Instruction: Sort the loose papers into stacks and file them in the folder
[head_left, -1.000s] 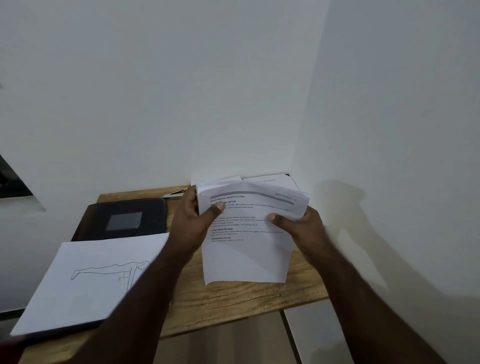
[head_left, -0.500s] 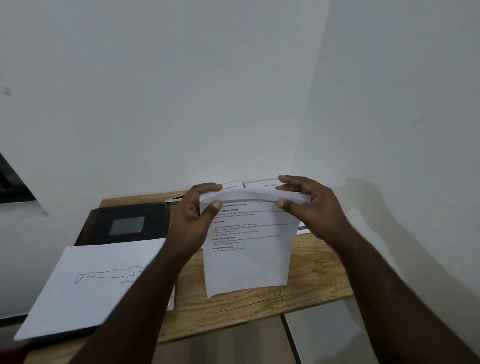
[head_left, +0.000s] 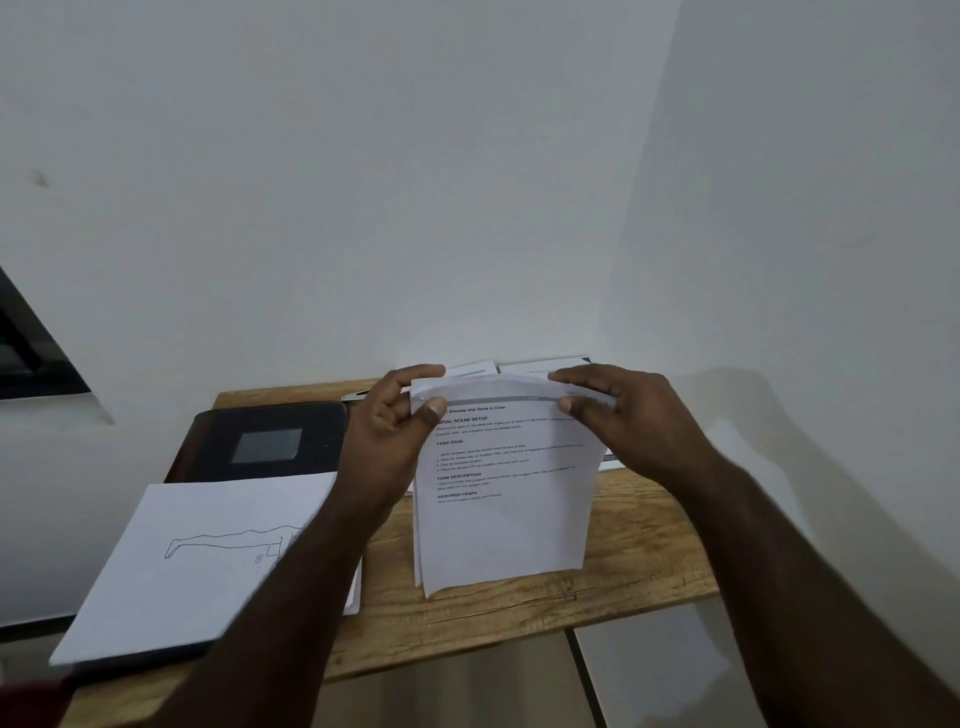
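From my head camera, I hold a thin sheaf of printed papers (head_left: 501, 488) upright above the wooden table (head_left: 644, 545), its lower edge hanging just over the wood. My left hand (head_left: 397, 426) pinches the top left corner, thumb on the front, fingers curled behind. My right hand (head_left: 618, 415) pinches the top right edge, fingers curled over the top and thumb pressing the front sheet. To the left lies a black folder (head_left: 270, 441) against the far wall, and nearer, overlapping it, a white sheet with a line drawing (head_left: 208, 556). More loose papers (head_left: 540, 366) lie flat on the far side of the table, behind the sheaf.
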